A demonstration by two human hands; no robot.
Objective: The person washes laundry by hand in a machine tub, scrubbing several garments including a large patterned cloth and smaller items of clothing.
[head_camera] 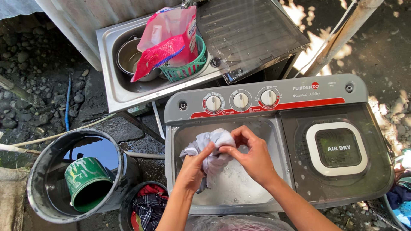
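Two hands, left hand (191, 170) and right hand (253, 159), pinch the grey cloth (212, 150) tightly above the wash tub (233, 184) (suds below); we should rub fold against fold, keeping drips inside.

Obscured and cropped items

Metal pot (128, 57) half hidden behind pink bags (165, 40); clothes basket (396, 201) cut by right edge; plaid cloth (147, 209) cropped at bottom; grey garment (212, 152) partly covered by both hands.

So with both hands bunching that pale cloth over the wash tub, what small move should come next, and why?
Probably rub the pale cloth between the left hand and right hand: both pinch its gathered top just above the sudsy water, and most of it hangs unscrubbed.
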